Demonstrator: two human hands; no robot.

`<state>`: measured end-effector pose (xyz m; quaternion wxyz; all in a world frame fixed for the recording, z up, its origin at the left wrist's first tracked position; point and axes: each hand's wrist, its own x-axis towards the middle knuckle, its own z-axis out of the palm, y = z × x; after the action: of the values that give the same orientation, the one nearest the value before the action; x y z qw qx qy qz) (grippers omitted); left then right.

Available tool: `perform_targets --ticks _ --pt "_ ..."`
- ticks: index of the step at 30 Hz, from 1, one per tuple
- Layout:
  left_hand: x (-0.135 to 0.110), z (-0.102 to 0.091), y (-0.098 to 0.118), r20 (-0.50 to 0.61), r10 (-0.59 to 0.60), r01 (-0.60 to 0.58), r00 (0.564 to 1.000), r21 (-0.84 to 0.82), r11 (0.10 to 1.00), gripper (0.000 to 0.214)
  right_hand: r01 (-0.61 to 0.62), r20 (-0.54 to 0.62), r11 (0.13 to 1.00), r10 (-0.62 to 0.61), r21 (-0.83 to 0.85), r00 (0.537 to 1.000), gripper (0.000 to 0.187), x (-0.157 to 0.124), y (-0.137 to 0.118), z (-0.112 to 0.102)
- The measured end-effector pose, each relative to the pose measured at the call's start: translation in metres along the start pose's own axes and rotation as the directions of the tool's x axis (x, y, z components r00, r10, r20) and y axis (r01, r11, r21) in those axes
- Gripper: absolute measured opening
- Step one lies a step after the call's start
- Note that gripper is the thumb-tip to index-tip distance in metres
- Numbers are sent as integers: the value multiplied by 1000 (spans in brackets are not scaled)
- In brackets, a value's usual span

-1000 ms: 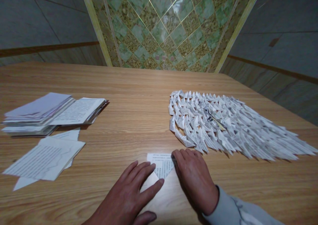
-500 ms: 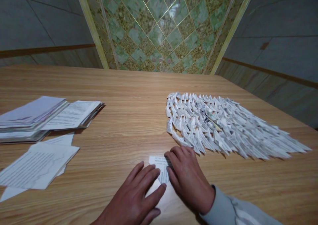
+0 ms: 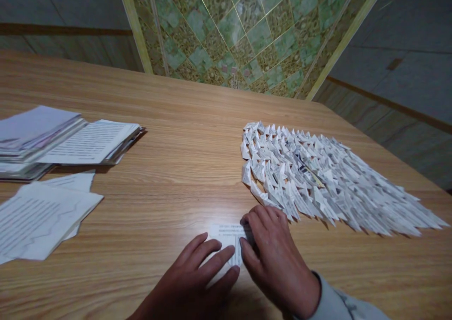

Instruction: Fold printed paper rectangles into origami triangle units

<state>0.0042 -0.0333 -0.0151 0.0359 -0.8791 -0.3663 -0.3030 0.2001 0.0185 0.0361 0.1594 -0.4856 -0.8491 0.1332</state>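
Note:
A small printed paper piece (image 3: pixel 226 233) lies on the wooden table (image 3: pixel 183 178) near the front edge, partly folded. My left hand (image 3: pixel 197 282) lies flat on its left part with fingers stretched out. My right hand (image 3: pixel 275 258) presses on its right part, fingers together and flat, thumb against the paper's edge. Just beyond my right hand spreads a large array of folded paper boats (image 3: pixel 318 178), packed in overlapping rows.
A stack of printed sheets and booklets (image 3: pixel 67 141) sits at the left. Loose printed sheets (image 3: pixel 38 216) lie in front of it. A green patterned tiled wall panel (image 3: pixel 240 32) rises behind the table's far edge.
Both hands have drawn closer together over the paper, which shows less of itself now. The camera has tilted, shifting the view.

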Motion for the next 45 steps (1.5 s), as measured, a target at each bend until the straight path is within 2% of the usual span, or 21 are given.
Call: perform_targets --ticks 5,15,26,29,37,45 --pt "3 -4 1 -12 -7 7 1000 -6 1000 19 -30 13 999 31 -36 999 10 -3 1 0" --pt "-2 0 3 32 -32 33 999 -38 999 20 0 -1 1000 0 -27 1000 11 -1 0 0" --pt "3 -7 2 46 -27 29 999 -26 999 20 28 -26 997 -26 73 999 14 2 3 1" --pt "3 -7 2 51 -33 34 998 -15 999 21 61 -40 998 -60 31 997 13 3 5 2" --pt "-1 -4 2 41 -68 69 997 -13 998 23 241 -109 966 -251 -95 962 22 1 5 0" --pt "2 -7 6 18 -54 53 998 23 998 18 263 -36 957 -269 -123 962 20 1 3 -4"
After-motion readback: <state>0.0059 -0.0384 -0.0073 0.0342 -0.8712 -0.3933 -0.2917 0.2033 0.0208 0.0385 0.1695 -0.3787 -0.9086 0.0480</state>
